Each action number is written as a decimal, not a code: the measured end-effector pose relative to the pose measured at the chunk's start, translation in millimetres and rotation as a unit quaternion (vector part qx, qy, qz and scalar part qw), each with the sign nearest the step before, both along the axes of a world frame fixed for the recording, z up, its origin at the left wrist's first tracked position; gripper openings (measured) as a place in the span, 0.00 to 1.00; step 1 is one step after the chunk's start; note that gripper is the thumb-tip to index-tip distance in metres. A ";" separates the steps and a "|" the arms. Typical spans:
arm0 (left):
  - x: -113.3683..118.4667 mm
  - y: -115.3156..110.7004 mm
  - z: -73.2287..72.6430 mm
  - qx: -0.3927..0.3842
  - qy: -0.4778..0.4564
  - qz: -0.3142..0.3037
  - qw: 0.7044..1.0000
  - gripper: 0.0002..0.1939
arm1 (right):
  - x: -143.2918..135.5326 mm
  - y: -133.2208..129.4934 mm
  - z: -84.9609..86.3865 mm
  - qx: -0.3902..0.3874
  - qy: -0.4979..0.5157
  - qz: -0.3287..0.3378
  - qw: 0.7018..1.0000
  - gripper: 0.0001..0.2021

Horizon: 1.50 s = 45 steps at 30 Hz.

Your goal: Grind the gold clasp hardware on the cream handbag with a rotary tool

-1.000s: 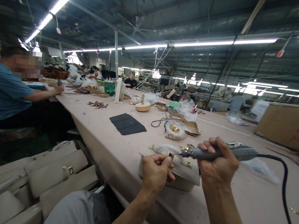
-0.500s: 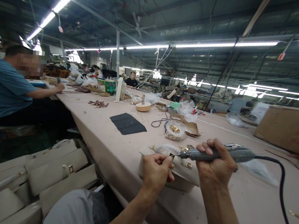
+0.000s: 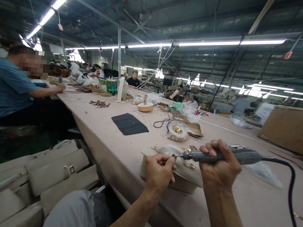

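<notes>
The workshop is roofed with dark metal and lit by long fluorescent tubes (image 3: 209, 43), and a ceiling fan (image 3: 140, 24) is hung among the beams. The long counter (image 3: 121, 153) is covered in a smooth, dull pinkish-beige material. At its left edge a co-worker in a blue shirt (image 3: 7, 81) is seated, and at the right a brown cardboard box (image 3: 292, 128) is set down. A flat black sheet (image 3: 130, 124) is laid near the middle, and shiny gold-coloured pieces (image 3: 177, 129) are heaped in a clear, crinkled plastic bag. A boxy, pale beige handbag (image 3: 184, 183) is placed at the near edge, partly hidden by the left hand (image 3: 159, 171). By that hand a small fitting (image 3: 174, 156) is pinched between thumb and fingers above the handbag; its shape is mostly covered. The grey, cylindrical power screwdriver (image 3: 244, 155) is gripped in the right hand (image 3: 220, 166), its thin bit pointed at the fitting; whether they touch cannot be told. Beside the counter, beige bags (image 3: 55, 170) with smooth flaps are stacked.
</notes>
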State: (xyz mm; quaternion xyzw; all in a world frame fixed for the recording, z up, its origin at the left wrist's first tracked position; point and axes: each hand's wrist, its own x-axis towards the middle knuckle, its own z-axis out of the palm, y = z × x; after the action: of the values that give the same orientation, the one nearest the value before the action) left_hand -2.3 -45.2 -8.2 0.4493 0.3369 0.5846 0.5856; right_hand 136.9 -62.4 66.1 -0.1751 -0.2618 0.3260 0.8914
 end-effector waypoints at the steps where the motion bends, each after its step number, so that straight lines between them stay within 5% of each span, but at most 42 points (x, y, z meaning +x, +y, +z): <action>1: 0.1 -0.1 0.1 -0.002 -0.001 0.001 1.000 0.16 | -0.2 -0.1 0.2 0.000 -0.001 -0.001 1.000 0.14; 45: 0.5 2.5 1.7 0.018 0.082 0.063 0.994 0.13 | -15.4 -11.8 5.7 0.009 -0.058 -0.054 0.997 0.15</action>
State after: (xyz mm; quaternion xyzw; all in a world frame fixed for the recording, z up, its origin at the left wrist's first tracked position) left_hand -1.8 -42.7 -6.4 0.4842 0.4011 0.5875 0.5095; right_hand 121.5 -74.2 71.7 -0.1994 -0.3065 0.2640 0.8925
